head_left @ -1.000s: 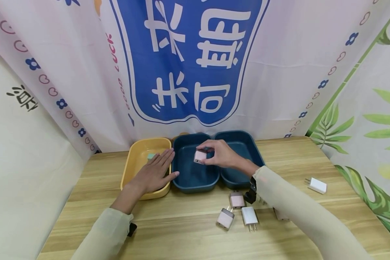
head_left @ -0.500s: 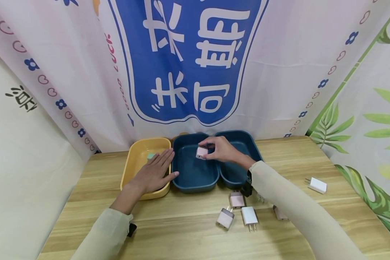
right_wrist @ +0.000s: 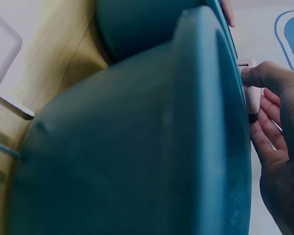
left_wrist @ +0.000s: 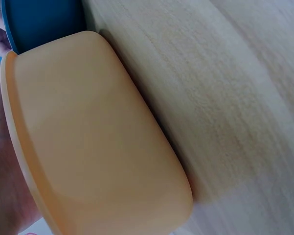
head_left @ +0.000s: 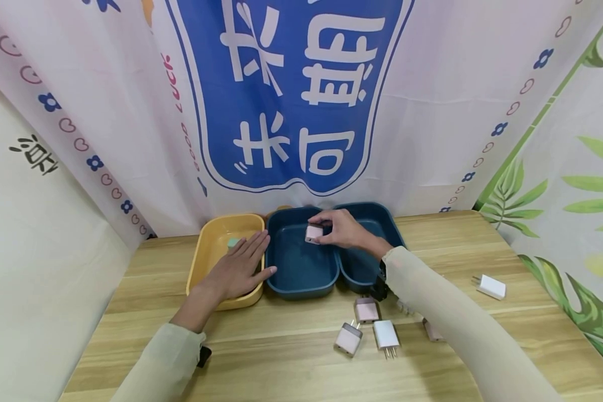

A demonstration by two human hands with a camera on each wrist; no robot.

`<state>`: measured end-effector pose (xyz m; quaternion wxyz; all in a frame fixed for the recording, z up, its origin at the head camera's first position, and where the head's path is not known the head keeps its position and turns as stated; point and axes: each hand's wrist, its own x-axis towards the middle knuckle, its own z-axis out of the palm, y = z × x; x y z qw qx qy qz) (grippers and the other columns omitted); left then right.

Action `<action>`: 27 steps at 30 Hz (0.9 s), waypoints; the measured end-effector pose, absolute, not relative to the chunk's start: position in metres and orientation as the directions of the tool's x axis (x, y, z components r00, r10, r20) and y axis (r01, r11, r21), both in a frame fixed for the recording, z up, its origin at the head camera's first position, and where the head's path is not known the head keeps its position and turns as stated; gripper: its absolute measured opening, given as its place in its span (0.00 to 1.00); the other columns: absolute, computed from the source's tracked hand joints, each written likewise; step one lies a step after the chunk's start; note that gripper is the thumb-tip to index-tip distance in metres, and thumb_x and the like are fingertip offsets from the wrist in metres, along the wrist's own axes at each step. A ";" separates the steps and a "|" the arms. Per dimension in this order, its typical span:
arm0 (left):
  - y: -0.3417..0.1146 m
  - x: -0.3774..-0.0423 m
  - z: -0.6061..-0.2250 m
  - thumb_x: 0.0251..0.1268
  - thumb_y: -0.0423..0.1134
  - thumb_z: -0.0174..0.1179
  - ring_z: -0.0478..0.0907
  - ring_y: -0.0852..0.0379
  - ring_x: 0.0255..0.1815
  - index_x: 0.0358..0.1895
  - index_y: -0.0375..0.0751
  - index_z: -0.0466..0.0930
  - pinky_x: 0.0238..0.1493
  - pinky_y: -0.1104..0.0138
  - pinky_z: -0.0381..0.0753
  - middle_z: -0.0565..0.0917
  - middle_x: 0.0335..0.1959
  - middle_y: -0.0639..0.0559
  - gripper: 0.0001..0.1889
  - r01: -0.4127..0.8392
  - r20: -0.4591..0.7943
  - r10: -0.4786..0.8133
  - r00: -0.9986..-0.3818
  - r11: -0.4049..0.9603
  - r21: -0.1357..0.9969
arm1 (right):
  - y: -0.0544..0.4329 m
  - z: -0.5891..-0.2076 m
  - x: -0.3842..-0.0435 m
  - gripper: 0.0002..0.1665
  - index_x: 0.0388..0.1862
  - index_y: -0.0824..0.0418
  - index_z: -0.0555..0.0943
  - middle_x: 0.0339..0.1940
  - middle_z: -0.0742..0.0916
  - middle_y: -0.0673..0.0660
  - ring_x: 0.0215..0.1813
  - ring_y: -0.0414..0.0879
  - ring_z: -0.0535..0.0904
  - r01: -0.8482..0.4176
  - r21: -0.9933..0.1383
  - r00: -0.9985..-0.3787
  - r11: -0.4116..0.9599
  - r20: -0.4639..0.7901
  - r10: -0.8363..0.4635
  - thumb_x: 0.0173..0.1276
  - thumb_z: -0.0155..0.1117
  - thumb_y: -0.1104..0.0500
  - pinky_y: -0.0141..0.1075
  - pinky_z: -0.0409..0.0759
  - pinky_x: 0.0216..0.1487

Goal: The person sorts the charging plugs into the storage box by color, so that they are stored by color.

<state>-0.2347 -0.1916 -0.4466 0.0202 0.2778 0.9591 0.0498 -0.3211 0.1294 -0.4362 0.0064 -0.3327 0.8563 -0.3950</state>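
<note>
Right hand (head_left: 344, 229) pinches pink charger (head_left: 314, 233) between thumb and fingers, over middle blue tray (head_left: 296, 271), likely for control; left hand (head_left: 235, 271), fingers straight, lies across yellow tray (head_left: 213, 245), apparently steadying it.

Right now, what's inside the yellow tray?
In the head view, a green thing shows in the yellow tray, partly hidden by the left hand. Whatever lies under the palm can't be seen.
</note>
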 end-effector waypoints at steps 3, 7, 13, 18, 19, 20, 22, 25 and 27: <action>-0.192 -0.235 -0.447 0.81 0.71 0.39 0.42 0.46 0.89 0.87 0.39 0.44 0.87 0.48 0.43 0.43 0.89 0.46 0.47 0.534 -0.009 0.538 -0.843 0.839 0.108 | 0.130 -0.438 -0.322 0.27 0.62 0.68 0.85 0.61 0.89 0.62 0.60 0.56 0.86 -0.566 -0.687 -0.776 0.457 0.255 -0.577 0.64 0.79 0.65 0.47 0.84 0.66; -0.192 -0.235 -0.448 0.82 0.70 0.39 0.42 0.46 0.89 0.87 0.39 0.43 0.87 0.48 0.43 0.44 0.89 0.46 0.47 0.534 -0.005 0.538 -0.843 0.838 0.110 | 0.129 -0.440 -0.324 0.28 0.63 0.70 0.84 0.62 0.89 0.63 0.61 0.61 0.86 -0.566 -0.697 -0.773 0.440 0.262 -0.578 0.65 0.78 0.66 0.48 0.84 0.66; -0.192 -0.235 -0.448 0.82 0.70 0.39 0.42 0.46 0.89 0.88 0.40 0.43 0.87 0.48 0.43 0.44 0.89 0.46 0.47 0.533 -0.003 0.536 -0.844 0.839 0.109 | 0.129 -0.440 -0.323 0.28 0.64 0.69 0.85 0.62 0.89 0.62 0.61 0.62 0.86 -0.568 -0.698 -0.772 0.435 0.269 -0.576 0.64 0.79 0.66 0.48 0.84 0.66; -0.191 -0.235 -0.447 0.82 0.70 0.40 0.42 0.45 0.89 0.87 0.39 0.44 0.87 0.48 0.43 0.44 0.89 0.46 0.47 0.530 -0.009 0.534 -0.845 0.840 0.115 | 0.131 -0.438 -0.319 0.27 0.63 0.66 0.85 0.61 0.89 0.61 0.61 0.62 0.86 -0.567 -0.700 -0.774 0.435 0.273 -0.571 0.65 0.79 0.65 0.48 0.84 0.66; -0.191 -0.235 -0.447 0.82 0.70 0.40 0.42 0.45 0.89 0.87 0.39 0.44 0.87 0.48 0.42 0.44 0.89 0.46 0.47 0.529 -0.010 0.534 -0.846 0.841 0.117 | 0.132 -0.437 -0.318 0.27 0.63 0.66 0.86 0.61 0.89 0.61 0.61 0.62 0.86 -0.567 -0.699 -0.775 0.435 0.274 -0.570 0.65 0.79 0.65 0.48 0.84 0.66; -0.191 -0.235 -0.446 0.82 0.70 0.40 0.42 0.45 0.89 0.87 0.39 0.44 0.87 0.48 0.42 0.44 0.89 0.46 0.47 0.528 -0.011 0.533 -0.846 0.841 0.120 | 0.132 -0.436 -0.318 0.27 0.63 0.65 0.86 0.61 0.89 0.61 0.60 0.62 0.86 -0.568 -0.698 -0.775 0.436 0.275 -0.569 0.65 0.80 0.64 0.48 0.84 0.66; -0.191 -0.235 -0.446 0.82 0.70 0.40 0.42 0.45 0.89 0.87 0.39 0.44 0.87 0.48 0.42 0.43 0.89 0.46 0.47 0.528 -0.012 0.533 -0.846 0.841 0.119 | 0.133 -0.434 -0.316 0.27 0.63 0.65 0.86 0.61 0.89 0.60 0.60 0.63 0.86 -0.569 -0.697 -0.775 0.437 0.275 -0.570 0.65 0.80 0.64 0.49 0.84 0.66; -0.192 -0.235 -0.447 0.82 0.70 0.39 0.41 0.46 0.89 0.87 0.39 0.43 0.87 0.48 0.42 0.43 0.89 0.46 0.47 0.530 -0.012 0.534 -0.845 0.840 0.117 | 0.134 -0.431 -0.314 0.27 0.62 0.64 0.86 0.60 0.89 0.60 0.59 0.62 0.86 -0.575 -0.690 -0.771 0.439 0.278 -0.573 0.64 0.80 0.64 0.50 0.84 0.65; -0.192 -0.235 -0.447 0.82 0.70 0.39 0.41 0.46 0.89 0.87 0.39 0.43 0.87 0.48 0.42 0.43 0.89 0.46 0.47 0.533 -0.010 0.537 -0.843 0.839 0.114 | 0.134 -0.431 -0.313 0.26 0.62 0.64 0.87 0.60 0.90 0.60 0.58 0.63 0.87 -0.583 -0.684 -0.767 0.439 0.285 -0.575 0.64 0.80 0.64 0.50 0.84 0.65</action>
